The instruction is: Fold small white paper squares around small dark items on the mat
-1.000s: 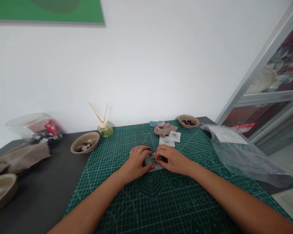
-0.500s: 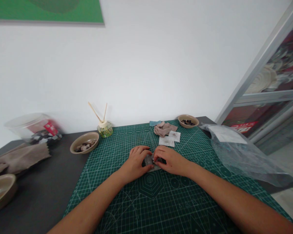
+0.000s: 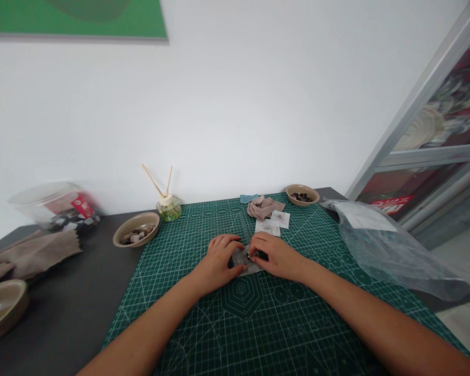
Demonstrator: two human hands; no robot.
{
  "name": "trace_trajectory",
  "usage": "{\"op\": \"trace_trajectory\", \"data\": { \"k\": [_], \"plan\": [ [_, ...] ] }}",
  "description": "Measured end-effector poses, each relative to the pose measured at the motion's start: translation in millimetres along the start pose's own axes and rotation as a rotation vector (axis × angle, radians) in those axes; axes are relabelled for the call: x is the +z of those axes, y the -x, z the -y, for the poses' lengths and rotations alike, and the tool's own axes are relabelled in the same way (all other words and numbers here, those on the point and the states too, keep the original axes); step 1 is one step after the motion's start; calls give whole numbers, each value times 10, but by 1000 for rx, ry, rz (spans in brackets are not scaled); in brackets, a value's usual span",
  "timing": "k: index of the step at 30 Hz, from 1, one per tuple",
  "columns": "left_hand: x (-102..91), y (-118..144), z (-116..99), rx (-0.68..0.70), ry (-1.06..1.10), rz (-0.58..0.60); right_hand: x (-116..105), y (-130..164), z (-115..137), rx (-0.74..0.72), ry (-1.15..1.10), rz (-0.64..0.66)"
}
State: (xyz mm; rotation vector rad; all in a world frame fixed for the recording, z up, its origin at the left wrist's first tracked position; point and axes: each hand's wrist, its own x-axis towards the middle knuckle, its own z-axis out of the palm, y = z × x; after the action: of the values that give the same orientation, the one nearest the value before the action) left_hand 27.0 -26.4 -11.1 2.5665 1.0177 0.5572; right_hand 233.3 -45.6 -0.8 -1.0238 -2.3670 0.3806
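Observation:
A small grey piece of cloth or paper [image 3: 252,268] lies flat on the green cutting mat [image 3: 235,339], between my two hands. My left hand [image 3: 221,261] rests at its left side, with thumb and fingers apart and their tips touching it. Over its right part, my right hand [image 3: 276,256] has thumb and fingertips pinched together. A tiny light and dark piece seems to show at that pinch, but it is too small to name. Behind the hands lie two white squares [image 3: 268,227] with faint marks and a crumpled beige cloth [image 3: 263,207].
Bowls with small dark and pale pieces stand at left [image 3: 136,230] and back right [image 3: 302,195]. Another bowl [image 3: 3,308] sits near left. Around are a beige cloth [image 3: 35,253], a clear tub [image 3: 57,206], a reed diffuser [image 3: 168,207], a blue scrap [image 3: 248,198] and a plastic bag [image 3: 384,250].
My right hand has shifted slightly right, uncovering more of the grey piece. My left hand stays in place on it.

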Motion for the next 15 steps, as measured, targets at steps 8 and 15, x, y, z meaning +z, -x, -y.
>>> {"op": "trace_trajectory", "data": {
  "k": [8,15],
  "plan": [
    [1,2,0,-2,3,-1,9,-1,-4,-23,-21,1],
    [-2,-5,-2,-5,2,1,4,4,3,-43,-23,22]
  ]
}}
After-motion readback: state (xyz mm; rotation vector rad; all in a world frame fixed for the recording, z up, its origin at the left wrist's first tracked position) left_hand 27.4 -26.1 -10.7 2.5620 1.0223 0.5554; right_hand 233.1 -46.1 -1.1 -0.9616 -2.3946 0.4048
